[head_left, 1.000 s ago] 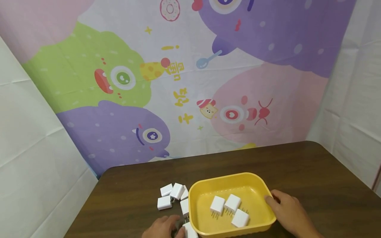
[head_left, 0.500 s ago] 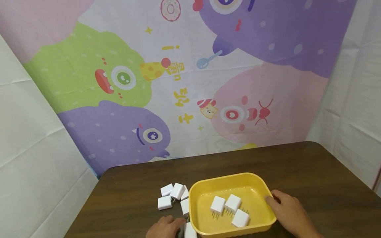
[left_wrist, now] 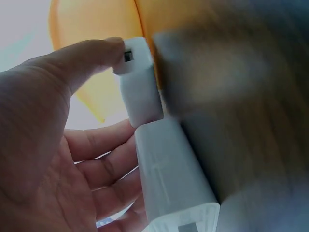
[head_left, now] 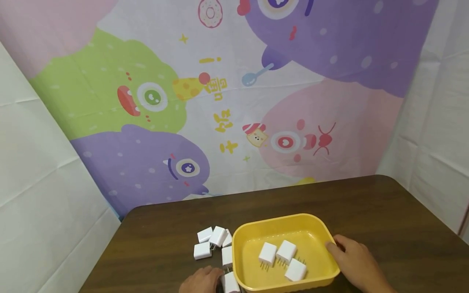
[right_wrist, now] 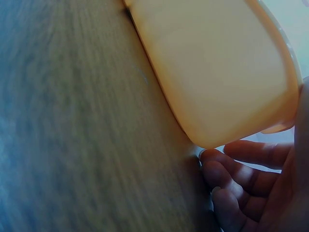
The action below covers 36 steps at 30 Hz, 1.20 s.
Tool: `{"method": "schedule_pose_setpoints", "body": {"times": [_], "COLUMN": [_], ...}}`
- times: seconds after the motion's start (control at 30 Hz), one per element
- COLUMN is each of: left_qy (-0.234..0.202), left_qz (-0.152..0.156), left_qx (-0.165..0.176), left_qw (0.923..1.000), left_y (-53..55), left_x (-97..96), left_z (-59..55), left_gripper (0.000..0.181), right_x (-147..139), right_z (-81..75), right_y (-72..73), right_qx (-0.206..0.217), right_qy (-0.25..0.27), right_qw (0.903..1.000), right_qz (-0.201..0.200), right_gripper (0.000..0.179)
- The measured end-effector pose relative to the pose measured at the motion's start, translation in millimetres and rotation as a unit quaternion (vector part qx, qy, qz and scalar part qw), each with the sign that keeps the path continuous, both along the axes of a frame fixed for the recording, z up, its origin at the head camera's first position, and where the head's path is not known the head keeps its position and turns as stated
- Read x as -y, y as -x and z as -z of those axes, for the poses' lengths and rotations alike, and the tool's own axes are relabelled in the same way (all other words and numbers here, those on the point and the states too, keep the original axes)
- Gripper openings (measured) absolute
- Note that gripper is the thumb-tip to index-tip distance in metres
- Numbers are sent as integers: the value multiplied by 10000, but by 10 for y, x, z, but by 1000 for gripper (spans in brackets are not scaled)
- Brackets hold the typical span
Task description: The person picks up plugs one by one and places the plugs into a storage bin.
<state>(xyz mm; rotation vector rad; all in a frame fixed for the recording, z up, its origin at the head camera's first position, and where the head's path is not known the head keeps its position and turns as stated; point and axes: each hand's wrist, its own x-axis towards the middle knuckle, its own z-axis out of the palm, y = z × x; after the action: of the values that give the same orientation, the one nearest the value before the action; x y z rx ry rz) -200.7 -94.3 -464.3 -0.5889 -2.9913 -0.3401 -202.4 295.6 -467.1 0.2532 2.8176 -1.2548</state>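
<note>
My left hand [head_left: 200,280] is low beside the yellow plastic box [head_left: 289,289]. It pinches a white plug charger [head_left: 230,282] lengthwise; in the left wrist view the thumb presses the port end of this charger [left_wrist: 140,92] and a finger meets its other end. A second charger [left_wrist: 176,169] lies along the other fingers in that view. My right hand [head_left: 357,260] grips the box's right side, thumb at the rim and fingers curled against the outer wall [right_wrist: 222,72]. Inside the box lie three white chargers [head_left: 286,251], metal prongs showing.
Left of the box, several more white chargers [head_left: 202,250] lie in a loose cluster on the dark wooden table [head_left: 146,244], one leaning on others. A cartoon-printed cloth [head_left: 234,101] hangs behind the table, with white cloth at both sides.
My left hand first shifted right onto the charger next to the box. That charger has since tipped and moved slightly left. My right hand and the box stay put.
</note>
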Motion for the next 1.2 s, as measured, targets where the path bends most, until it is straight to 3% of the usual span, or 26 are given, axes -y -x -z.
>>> {"method": "schedule_pose_setpoints", "body": {"times": [0.07, 0.23, 0.4, 0.6, 0.87, 1.07, 1.2], "left_qy": [-83, -456, -662, -737, -954, -1086, -936], "left_qz": [-60, -388, -935, -1215, -1171, -1032, -800], "left_qx": [190, 882, 1043, 872, 949, 375, -46], "left_qw": [9998, 9943, 9879, 9860, 9840, 9880, 9924], "left_y": [-16, -43, -26, -38, -90, -95, -93], "left_x": [-8, -22, -19, -4, 32, 8, -4], "left_z": [-42, -147, -203, -214, -276, -283, -275], "left_gripper": [52, 59, 56, 58, 59, 53, 60], "right_x": [-1, -7, -12, -8, 18, 10, -9], "right_z": [1, 14, 8, -4, 0, 2, 9], "right_y": [1, 3, 14, 7, 1, -4, -3], "right_qx": [-10, -66, 3, 6, -179, -94, -60], "right_qy": [-25, -113, -77, -67, -92, -12, -46], "right_qw": [10000, 9999, 10000, 10000, 9998, 10000, 10000], "right_qz": [1, 3, 10, 10, -39, -6, 21], "right_gripper": [42, 41, 47, 46, 35, 36, 39]}}
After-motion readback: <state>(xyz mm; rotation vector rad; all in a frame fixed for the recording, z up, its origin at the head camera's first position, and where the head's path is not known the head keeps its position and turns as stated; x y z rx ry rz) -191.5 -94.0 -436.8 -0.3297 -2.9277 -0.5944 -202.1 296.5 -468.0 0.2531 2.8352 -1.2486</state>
